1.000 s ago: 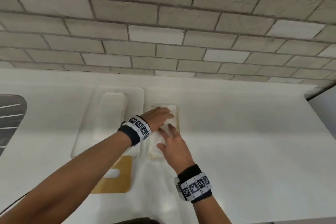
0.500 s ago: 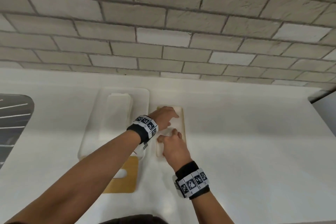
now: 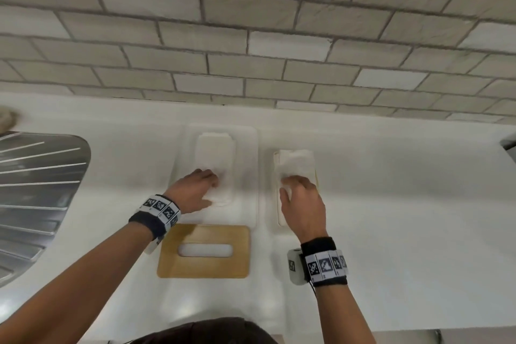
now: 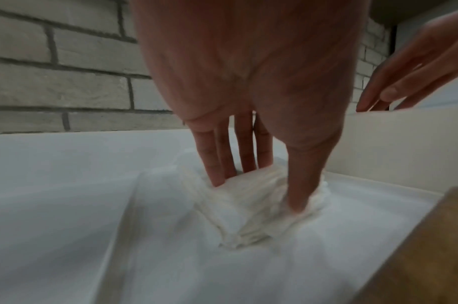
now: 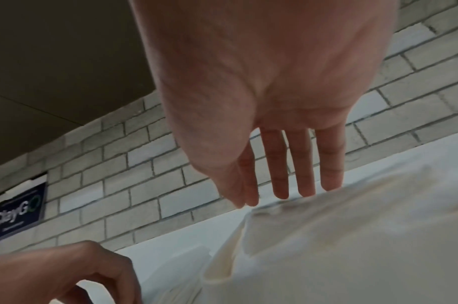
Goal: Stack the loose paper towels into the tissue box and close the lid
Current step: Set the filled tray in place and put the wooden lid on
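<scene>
- Left hand point(image 3: 192, 193) reaches down into the white tissue box point(image 3: 251, 176); in the left wrist view its fingers and thumb pinch the near end of the stack of paper towels point(image 4: 251, 205) lying inside, fingers on one side and thumb on the other.
- Right hand point(image 3: 303, 204) lies palm down on a second pile of paper towels point(image 3: 297, 165) just to the right of the box; in the right wrist view the fingers point(image 5: 304, 164) are straight and close together, their tips at the pile's top, holding nothing.
- That second pile sits on a cream-edged base whose nature I cannot tell; it lies on the counter, close beside the box's right wall without clearly touching it.
- Wooden lid point(image 3: 203, 251) with its oblong slot lies flat on the counter, off the box, just in front of the box's near edge.
- White countertop point(image 3: 405, 204) carries all of it; a ribbed steel sink drainer point(image 3: 36, 190) is at the far left, and a pale brick wall point(image 3: 251, 36) rises behind.
- Both wrists wear dark bands with black-and-white marker tags.
</scene>
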The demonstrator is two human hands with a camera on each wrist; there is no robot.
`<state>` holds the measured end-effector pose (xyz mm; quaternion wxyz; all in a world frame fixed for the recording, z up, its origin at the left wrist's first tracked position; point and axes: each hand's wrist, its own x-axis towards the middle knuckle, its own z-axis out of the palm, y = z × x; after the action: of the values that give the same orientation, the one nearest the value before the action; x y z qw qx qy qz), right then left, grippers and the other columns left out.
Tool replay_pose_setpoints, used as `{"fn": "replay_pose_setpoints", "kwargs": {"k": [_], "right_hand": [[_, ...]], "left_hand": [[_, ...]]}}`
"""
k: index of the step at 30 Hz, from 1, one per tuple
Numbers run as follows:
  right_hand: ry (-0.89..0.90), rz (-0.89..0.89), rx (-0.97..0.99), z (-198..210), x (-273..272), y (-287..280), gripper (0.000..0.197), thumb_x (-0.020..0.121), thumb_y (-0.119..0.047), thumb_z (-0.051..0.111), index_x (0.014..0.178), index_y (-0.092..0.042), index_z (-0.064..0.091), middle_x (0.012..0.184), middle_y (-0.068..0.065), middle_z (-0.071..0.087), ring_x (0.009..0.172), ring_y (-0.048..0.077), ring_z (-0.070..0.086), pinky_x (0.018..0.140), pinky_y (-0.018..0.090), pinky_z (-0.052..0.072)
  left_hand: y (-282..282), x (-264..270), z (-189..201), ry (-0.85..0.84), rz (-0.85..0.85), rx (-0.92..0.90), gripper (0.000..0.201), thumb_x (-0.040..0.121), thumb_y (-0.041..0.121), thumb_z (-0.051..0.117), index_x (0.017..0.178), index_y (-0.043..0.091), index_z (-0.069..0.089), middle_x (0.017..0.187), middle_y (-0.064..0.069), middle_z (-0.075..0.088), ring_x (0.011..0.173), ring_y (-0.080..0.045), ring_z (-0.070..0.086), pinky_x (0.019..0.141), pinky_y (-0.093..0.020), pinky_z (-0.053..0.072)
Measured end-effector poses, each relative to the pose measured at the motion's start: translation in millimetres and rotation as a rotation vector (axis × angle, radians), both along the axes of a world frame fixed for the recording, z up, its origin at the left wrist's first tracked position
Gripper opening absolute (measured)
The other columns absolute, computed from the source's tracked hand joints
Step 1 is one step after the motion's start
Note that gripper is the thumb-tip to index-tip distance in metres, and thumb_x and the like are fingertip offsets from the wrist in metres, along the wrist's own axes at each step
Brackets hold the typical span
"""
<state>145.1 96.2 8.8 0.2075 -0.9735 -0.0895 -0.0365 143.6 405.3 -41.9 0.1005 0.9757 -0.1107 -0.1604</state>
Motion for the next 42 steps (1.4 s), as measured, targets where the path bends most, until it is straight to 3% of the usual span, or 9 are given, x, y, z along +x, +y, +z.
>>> {"fn": "replay_pose_setpoints", "kwargs": {"k": [8, 12, 16, 19, 25, 30, 35, 38, 42], "right_hand": [[-0.147, 0.035, 0.183, 5.9, -4.5, 35.5, 0.015, 0.102, -0.018, 0.064, 0.112, -0.02, 0.076, 0.12, 0.0, 0.075, 0.104, 0.028, 0.069, 0.08, 0.036, 0.058], [-0.093, 0.165, 0.302, 9.8, -4.4, 68.7, 0.022, 0.102, -0.022, 0.064, 0.122, -0.02, 0.074, 0.125, -0.001, 0.075, 0.112, 0.022, 0.068, 0.095, 0.036, 0.057], [0.188, 0.222, 0.379, 2.9, 21.8, 106.5, 0.076, 0.096, -0.032, 0.078, 0.161, -0.022, 0.041, 0.16, 0.004, 0.052, 0.142, 0.022, 0.052, 0.117, 0.028, 0.041], [0.352, 0.173, 0.446, -6.3, 48.8, 132.7, 0.1, 0.091, -0.029, 0.084, 0.168, -0.027, 0.021, 0.172, -0.001, 0.033, 0.156, 0.02, 0.035, 0.124, 0.032, 0.034], [0.199, 0.08, 0.59, 6.6, 66.8, 143.1, 0.049, 0.103, -0.04, 0.07, 0.139, -0.009, 0.055, 0.121, 0.003, 0.068, 0.116, 0.029, 0.064, 0.097, 0.043, 0.052], [0.166, 0.109, 0.891, 51.5, 38.7, 94.9, 0.034, 0.106, -0.042, 0.065, 0.136, -0.028, 0.059, 0.126, -0.013, 0.074, 0.116, 0.007, 0.07, 0.102, 0.042, 0.058], [0.284, 0.082, 1.111, 67.0, 11.6, 43.0, 0.038, 0.11, -0.028, 0.061, 0.146, -0.026, 0.051, 0.139, -0.01, 0.07, 0.129, 0.01, 0.067, 0.112, 0.041, 0.053], [0.347, 0.018, 0.992, 63.5, 1.9, 13.2, 0.039, 0.108, -0.023, 0.053, 0.145, -0.025, 0.039, 0.128, -0.024, 0.064, 0.113, -0.017, 0.062, 0.103, 0.013, 0.049], [0.271, -0.102, 0.843, 58.1, 10.2, -30.8, 0.039, 0.098, -0.018, 0.052, 0.135, -0.025, 0.044, 0.128, 0.0, 0.069, 0.113, 0.019, 0.069, 0.095, 0.039, 0.057]], "left_hand": [[15.8, 18.5, -4.3, 0.05, -0.011, -0.098, 0.032, 0.111, 0.033, 0.053, 0.132, 0.017, 0.071, 0.133, 0.0, 0.068, 0.125, -0.026, 0.057, 0.107, -0.04, 0.043], [18.1, 22.3, 1.6, 0.011, 0.011, -0.115, 0.032, 0.114, 0.031, 0.045, 0.13, 0.016, 0.068, 0.125, -0.004, 0.07, 0.116, -0.03, 0.063, 0.099, -0.044, 0.05], [19.2, 31.1, 25.8, -0.209, 0.025, -0.046, 0.026, 0.114, 0.027, 0.043, 0.132, 0.015, 0.058, 0.125, -0.009, 0.069, 0.107, -0.036, 0.068, 0.08, -0.043, 0.055], [24.1, 40.6, 59.5, -0.374, 0.039, -0.068, 0.02, 0.112, 0.023, 0.049, 0.128, 0.015, 0.059, 0.122, -0.009, 0.069, 0.104, -0.037, 0.069, 0.076, -0.045, 0.056], [21.4, 51.2, 141.6, -0.525, 0.065, -0.298, 0.026, 0.112, 0.034, 0.045, 0.123, 0.02, 0.064, 0.12, 0.003, 0.069, 0.109, -0.026, 0.065, 0.085, -0.048, 0.057], [-12.8, 31.9, 173.5, -0.642, 0.339, -0.822, 0.033, 0.107, 0.039, 0.062, 0.134, 0.021, 0.059, 0.131, 0.009, 0.065, 0.117, -0.002, 0.063, 0.096, -0.012, 0.049], [-101.2, -3.8, 144.6, -0.216, 0.59, -1.135, 0.043, 0.108, 0.055, 0.05, 0.131, 0.019, 0.05, 0.118, 0.006, 0.07, 0.104, -0.004, 0.069, 0.088, -0.032, 0.057], [-157.4, -9.4, 121.6, -0.146, 0.6, -1.151, 0.026, 0.114, 0.033, 0.047, 0.123, 0.008, 0.046, 0.103, 0.001, 0.071, 0.089, -0.006, 0.07, 0.084, -0.039, 0.058], [-208.3, 1.3, 99.4, -0.163, 0.666, -1.094, 0.019, 0.114, 0.021, 0.046, 0.129, 0.009, 0.043, 0.104, 0.004, 0.068, 0.089, -0.007, 0.067, 0.071, -0.018, 0.05]]}}
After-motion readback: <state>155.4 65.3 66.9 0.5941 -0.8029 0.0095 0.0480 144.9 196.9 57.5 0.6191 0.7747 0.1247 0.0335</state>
